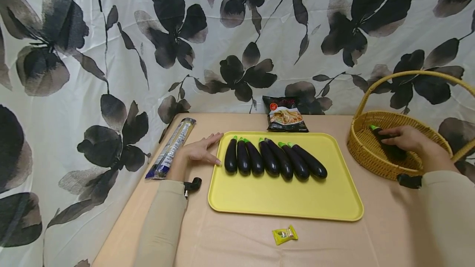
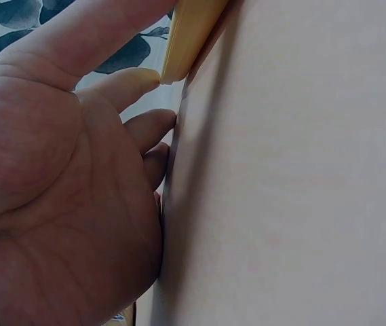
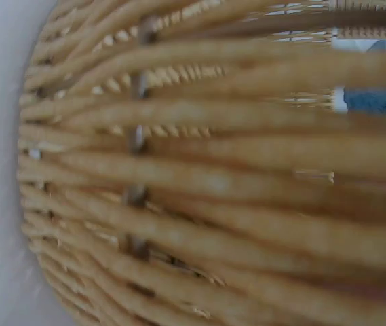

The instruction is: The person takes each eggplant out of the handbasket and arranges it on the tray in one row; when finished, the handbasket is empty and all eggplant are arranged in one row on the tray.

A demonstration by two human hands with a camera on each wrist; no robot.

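Inside the wicker basket (image 1: 372, 164) at the right, my right hand (image 1: 406, 140) grips a dark eggplant (image 1: 386, 142) whose green stem end points up and left. Basket weave (image 3: 213, 163) fills the right wrist view and hides that hand there. My left hand (image 1: 198, 151) lies at the left edge of the yellow tray (image 1: 282, 199), fingers spread and thumb at the rim. In the left wrist view its palm (image 2: 57, 176) and fingers show beside the tray edge (image 2: 189, 41). Several eggplants (image 1: 272, 158) lie side by side along the upper part of the tray, stems away from me.
A long plastic-wrapped packet (image 1: 170, 149) lies left of the left hand. A black food bag (image 1: 285, 114) stands behind the tray against the floral cloth (image 1: 208, 73). In front of the tray lies a small yellow wrapped packet (image 1: 285, 235). The basket's tall handle (image 1: 408, 73) arches over it.
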